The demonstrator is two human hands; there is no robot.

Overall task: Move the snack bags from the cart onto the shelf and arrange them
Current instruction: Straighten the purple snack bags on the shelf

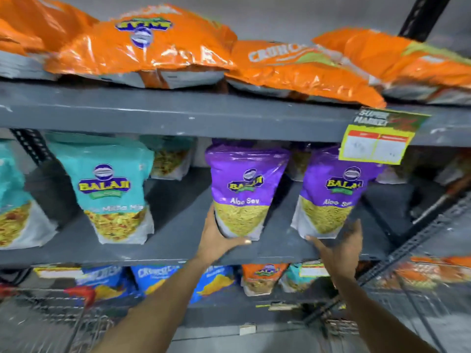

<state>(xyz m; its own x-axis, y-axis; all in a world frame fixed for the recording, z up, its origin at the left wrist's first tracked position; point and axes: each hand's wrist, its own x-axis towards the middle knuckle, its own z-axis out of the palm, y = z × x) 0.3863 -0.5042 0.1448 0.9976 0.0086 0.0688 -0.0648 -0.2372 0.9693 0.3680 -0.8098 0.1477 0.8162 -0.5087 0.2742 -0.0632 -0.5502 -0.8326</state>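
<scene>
Two purple Aloo Sev snack bags stand upright on the middle grey shelf (178, 225). My left hand (219, 238) grips the bottom left corner of the left purple bag (242, 189), thumb under its base. My right hand (341, 248) is at the bottom edge of the right purple bag (331, 194), fingers spread and touching its lower right side. More purple bags stand behind them, mostly hidden. The wire cart (51, 319) shows at the bottom left, its contents blurred.
Teal snack bags (109, 189) stand to the left on the same shelf. Orange bags (153, 44) lie flat on the shelf above. A yellow-green price tag (377, 143) hangs from that shelf's edge. Blue and orange bags (178, 278) fill the shelf below. A wire rack (420, 276) is at the right.
</scene>
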